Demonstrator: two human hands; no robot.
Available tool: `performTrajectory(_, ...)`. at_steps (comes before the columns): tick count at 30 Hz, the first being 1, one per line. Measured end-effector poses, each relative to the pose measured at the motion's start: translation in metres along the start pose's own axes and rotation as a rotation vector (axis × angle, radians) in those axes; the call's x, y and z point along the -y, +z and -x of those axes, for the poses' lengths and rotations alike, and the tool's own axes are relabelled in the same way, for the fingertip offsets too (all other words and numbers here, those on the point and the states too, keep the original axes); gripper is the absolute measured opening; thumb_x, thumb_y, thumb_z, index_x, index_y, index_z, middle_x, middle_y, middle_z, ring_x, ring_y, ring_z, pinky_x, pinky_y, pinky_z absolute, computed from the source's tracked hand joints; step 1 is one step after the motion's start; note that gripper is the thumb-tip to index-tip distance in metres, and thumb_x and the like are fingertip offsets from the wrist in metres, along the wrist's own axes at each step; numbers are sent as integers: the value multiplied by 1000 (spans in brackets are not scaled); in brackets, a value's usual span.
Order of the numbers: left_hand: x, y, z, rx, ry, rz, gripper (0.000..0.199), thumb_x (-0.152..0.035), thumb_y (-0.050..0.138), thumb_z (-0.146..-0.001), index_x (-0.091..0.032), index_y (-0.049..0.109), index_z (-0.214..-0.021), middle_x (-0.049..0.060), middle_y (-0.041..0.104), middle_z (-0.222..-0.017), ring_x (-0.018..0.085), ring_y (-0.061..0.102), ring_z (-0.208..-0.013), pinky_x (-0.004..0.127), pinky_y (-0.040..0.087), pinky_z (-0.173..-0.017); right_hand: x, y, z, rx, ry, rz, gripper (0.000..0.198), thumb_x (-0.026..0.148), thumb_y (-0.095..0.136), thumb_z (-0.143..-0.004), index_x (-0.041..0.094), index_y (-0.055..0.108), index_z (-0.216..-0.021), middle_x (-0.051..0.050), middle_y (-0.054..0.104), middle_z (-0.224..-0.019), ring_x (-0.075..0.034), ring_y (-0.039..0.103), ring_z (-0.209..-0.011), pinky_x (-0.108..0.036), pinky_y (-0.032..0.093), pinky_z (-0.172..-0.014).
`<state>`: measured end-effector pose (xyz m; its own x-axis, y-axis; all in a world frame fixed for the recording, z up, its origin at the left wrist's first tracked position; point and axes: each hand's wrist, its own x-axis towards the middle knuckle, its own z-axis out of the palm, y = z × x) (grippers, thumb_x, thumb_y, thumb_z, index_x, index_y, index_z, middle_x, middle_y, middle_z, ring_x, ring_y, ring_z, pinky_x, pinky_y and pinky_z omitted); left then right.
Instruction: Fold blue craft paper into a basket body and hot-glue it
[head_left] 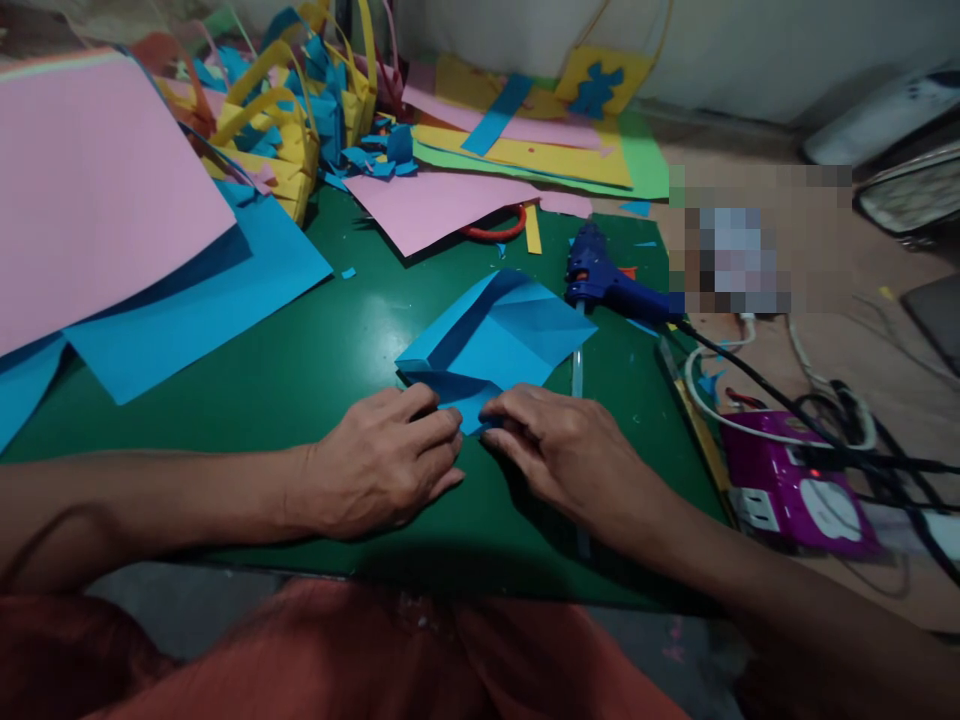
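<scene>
A folded sheet of blue paper [510, 330] lies in front of me on the green table, creased, with some edges standing up. My left hand [397, 450] rests at its near left edge, fingers bent and pressed down on the paper. At the near corner my right hand [555, 440] pinches the paper between thumb and fingers. Just beyond the paper on the right lies a blue glue gun [619, 280], a clear glue stick poking out toward me and partly under my right forearm.
Pink sheets [97, 180] and blue sheets [202, 290] lie at left. Yellow paper baskets [277, 150] stand behind them. Red-handled scissors [499, 230] sit partly under pink paper. A purple power box [795, 480] with tangled cables is at right. Stacked coloured sheets [525, 165] lie at the back.
</scene>
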<state>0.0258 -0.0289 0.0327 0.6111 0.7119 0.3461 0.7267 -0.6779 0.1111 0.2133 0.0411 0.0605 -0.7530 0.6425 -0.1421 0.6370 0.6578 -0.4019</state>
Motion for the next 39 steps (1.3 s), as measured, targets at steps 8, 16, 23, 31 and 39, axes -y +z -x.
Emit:
performTrajectory(8, -1, 2, 1, 43, -9, -41, 27, -31, 43, -90, -13, 63, -95, 8, 62, -92, 21, 52, -79, 34, 46, -64, -1, 2, -7, 21, 32, -11, 14, 21, 52, -84, 17, 59, -72, -3, 60, -74, -13, 55, -68, -25, 35, -62)
performTrajectory(16, -1, 1, 0, 22, 0, -46, 26, -30, 44, -90, -14, 65, -90, 7, 63, -90, 21, 52, -79, 33, 45, -63, 3, 5, -5, 1, 49, 92, 21, 23, 44, -87, 17, 54, -70, -3, 58, -71, -13, 52, -63, -26, 30, -56)
performTrajectory(23, -1, 1, 0, 14, -14, -38, 26, -29, 44, -90, -13, 64, -90, 7, 62, -88, 20, 52, -81, 32, 45, -65, 3, 6, -6, -23, 30, 163, 19, 21, 43, -86, 16, 55, -72, -4, 60, -71, -14, 52, -60, -26, 27, -53)
performTrajectory(31, -2, 2, 0, 35, -13, -51, 26, -30, 43, -90, -14, 63, -91, 7, 62, -89, 20, 52, -80, 32, 45, -65, 7, 4, -7, 18, 64, 210, 17, 20, 44, -85, 16, 57, -75, -5, 61, -72, -15, 54, -61, -27, 25, -53)
performTrajectory(39, -2, 1, 1, 62, -6, -54, 29, -31, 42, -91, -13, 58, -106, 8, 61, -92, 21, 50, -80, 34, 43, -64, 10, -4, -13, 91, 96, 223, 17, 21, 46, -85, 16, 58, -74, -5, 64, -73, -16, 55, -63, -27, 24, -53)
